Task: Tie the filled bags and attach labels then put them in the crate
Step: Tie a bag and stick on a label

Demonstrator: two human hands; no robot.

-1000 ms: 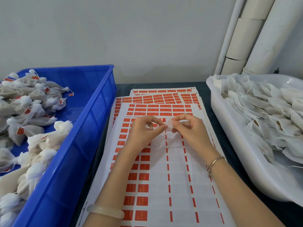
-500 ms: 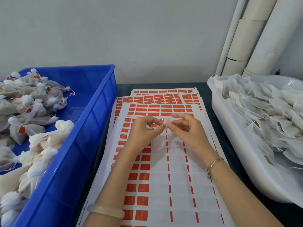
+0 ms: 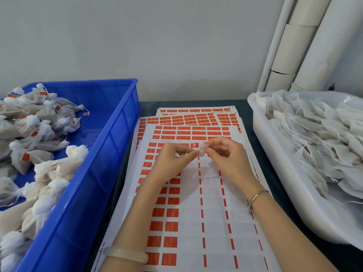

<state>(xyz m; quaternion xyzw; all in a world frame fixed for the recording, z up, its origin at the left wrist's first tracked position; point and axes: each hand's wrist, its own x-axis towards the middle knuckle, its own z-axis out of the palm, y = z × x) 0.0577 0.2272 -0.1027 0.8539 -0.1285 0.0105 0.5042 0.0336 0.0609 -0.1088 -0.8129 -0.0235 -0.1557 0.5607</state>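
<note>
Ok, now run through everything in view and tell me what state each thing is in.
Blue crate, partly filled with tied, labelled bags.
White tub, heaped with untied bags.
Top label sheet, right columns mostly peeled, left ones intact.
Small pale piece, pinched between both hands above the sheet.
Left hand, pinching the piece, something white in its curled fingers.
Right hand, pinching the piece.

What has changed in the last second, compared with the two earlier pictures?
Very little. The left hand and right hand keep pinching the small pale piece between them above the label sheets; only the fingers shifted slightly. Nothing was taken or let go. The blue crate and white tub stayed in place.
</note>
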